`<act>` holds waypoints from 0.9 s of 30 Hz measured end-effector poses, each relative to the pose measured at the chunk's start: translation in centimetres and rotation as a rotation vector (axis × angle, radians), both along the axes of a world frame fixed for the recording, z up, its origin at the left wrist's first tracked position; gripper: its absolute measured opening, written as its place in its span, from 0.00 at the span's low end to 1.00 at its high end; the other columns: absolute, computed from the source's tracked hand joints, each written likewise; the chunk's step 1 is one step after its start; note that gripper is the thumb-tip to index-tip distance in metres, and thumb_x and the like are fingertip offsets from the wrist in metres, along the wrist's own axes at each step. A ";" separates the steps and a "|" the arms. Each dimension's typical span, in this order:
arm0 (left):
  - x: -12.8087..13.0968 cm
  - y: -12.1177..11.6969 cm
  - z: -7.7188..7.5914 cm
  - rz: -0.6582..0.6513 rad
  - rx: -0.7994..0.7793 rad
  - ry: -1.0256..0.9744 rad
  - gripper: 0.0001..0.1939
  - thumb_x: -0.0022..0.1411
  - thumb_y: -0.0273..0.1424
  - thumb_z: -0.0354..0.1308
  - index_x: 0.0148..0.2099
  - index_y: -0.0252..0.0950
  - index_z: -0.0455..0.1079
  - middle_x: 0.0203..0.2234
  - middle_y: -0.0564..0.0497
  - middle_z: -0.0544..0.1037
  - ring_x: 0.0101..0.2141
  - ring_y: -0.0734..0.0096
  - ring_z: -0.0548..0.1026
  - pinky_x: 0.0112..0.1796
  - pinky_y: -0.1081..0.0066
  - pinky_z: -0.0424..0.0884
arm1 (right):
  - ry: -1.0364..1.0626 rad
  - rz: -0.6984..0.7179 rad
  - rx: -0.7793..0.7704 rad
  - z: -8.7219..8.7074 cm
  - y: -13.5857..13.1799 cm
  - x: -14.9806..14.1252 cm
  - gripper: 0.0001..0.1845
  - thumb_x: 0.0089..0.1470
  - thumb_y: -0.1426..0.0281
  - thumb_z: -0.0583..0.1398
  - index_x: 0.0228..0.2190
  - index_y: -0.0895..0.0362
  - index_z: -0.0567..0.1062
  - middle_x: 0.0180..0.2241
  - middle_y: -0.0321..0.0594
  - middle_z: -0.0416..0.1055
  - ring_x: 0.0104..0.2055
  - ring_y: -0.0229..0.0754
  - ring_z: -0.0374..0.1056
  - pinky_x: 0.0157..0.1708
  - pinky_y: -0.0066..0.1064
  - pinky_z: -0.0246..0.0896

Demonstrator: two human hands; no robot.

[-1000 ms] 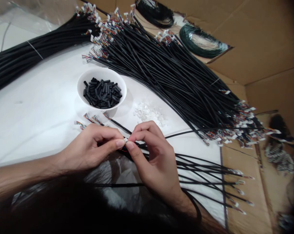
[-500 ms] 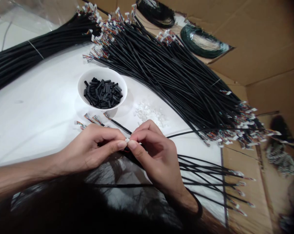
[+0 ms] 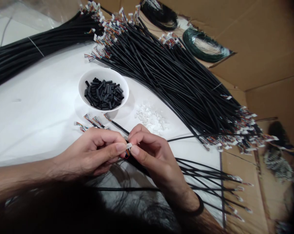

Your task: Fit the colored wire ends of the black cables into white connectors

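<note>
My left hand (image 3: 95, 154) and my right hand (image 3: 153, 156) meet at the near middle of the white table (image 3: 34, 104). Together they pinch a small white connector (image 3: 129, 146) on the coloured wire ends of a thin black cable (image 3: 185, 137) that runs off to the right. Both hands have their fingers closed in a pinch. Just beyond them stands a white bowl (image 3: 103, 89) full of short black tube pieces, and a little heap of loose white connectors (image 3: 150, 117) lies beside it.
A large fan of black cables (image 3: 176, 78) with connector ends crosses the table from top centre to right. A tied black cable bundle (image 3: 27, 55) lies at upper left. Several finished cables (image 3: 210, 182) lie at lower right. Cardboard (image 3: 259, 42) and coiled wires (image 3: 205, 45) sit behind.
Both hands have shifted slightly downward in view and kept their pinch on the connector; the fingers have worked closer round it.
</note>
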State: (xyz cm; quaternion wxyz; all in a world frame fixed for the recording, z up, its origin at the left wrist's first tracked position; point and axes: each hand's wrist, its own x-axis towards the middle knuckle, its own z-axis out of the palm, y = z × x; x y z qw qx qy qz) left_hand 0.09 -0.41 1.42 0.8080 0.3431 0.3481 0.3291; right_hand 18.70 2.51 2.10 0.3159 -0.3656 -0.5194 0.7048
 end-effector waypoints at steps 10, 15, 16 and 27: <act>0.0 0.0 0.2 0.002 0.007 -0.005 0.16 0.69 0.40 0.55 0.32 0.34 0.66 0.17 0.61 0.57 0.15 0.84 0.53 0.14 0.83 0.49 | 0.013 -0.012 -0.035 -0.2 -0.1 0.0 0.08 0.55 0.64 0.65 0.27 0.54 0.78 0.32 0.37 0.65 0.32 0.39 0.64 0.33 0.32 0.64; -0.1 0.1 0.4 0.010 0.032 0.036 0.16 0.69 0.40 0.54 0.32 0.34 0.67 0.17 0.61 0.57 0.15 0.84 0.54 0.14 0.83 0.49 | -0.028 -0.076 0.027 0.1 -0.4 0.0 0.06 0.54 0.65 0.66 0.28 0.53 0.80 0.34 0.38 0.67 0.36 0.41 0.66 0.38 0.34 0.65; -0.1 0.1 0.4 0.015 0.035 0.031 0.16 0.69 0.40 0.54 0.33 0.34 0.67 0.17 0.61 0.57 0.15 0.84 0.54 0.15 0.83 0.50 | -0.032 -0.072 0.039 0.1 -0.3 0.0 0.06 0.54 0.65 0.66 0.28 0.53 0.80 0.34 0.39 0.68 0.36 0.41 0.67 0.39 0.34 0.65; -0.3 0.1 0.3 0.013 0.211 0.193 0.17 0.70 0.38 0.53 0.30 0.33 0.67 0.16 0.60 0.59 0.16 0.84 0.55 0.15 0.82 0.51 | -0.042 -0.003 0.002 0.8 -0.2 -0.3 0.09 0.54 0.64 0.67 0.28 0.55 0.76 0.35 0.38 0.64 0.35 0.39 0.65 0.35 0.32 0.66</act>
